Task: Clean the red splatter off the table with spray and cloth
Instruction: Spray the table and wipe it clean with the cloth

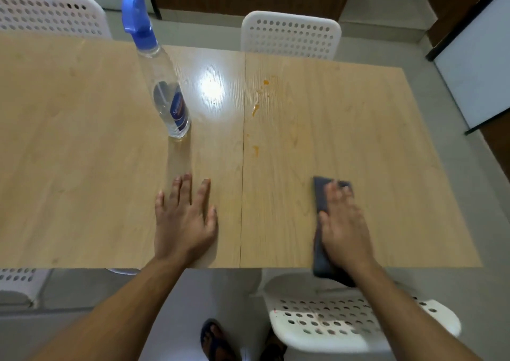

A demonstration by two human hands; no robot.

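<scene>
While the spray bottle [165,85] stands upright on the far left part of the table [82,140], the left hand [183,220] lies flat with fingers spread. Orange-red splatter [256,109] dots the middle. Near right, the right hand [345,228] presses straight fingers on the dark cloth [320,195] at the table's near edge.

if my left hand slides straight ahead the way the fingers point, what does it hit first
Most likely the spray bottle. The left hand lies flat on the table, fingers aimed at the bottle's base, with bare wood between. Depth is hard to judge, so it could narrowly miss.
</scene>
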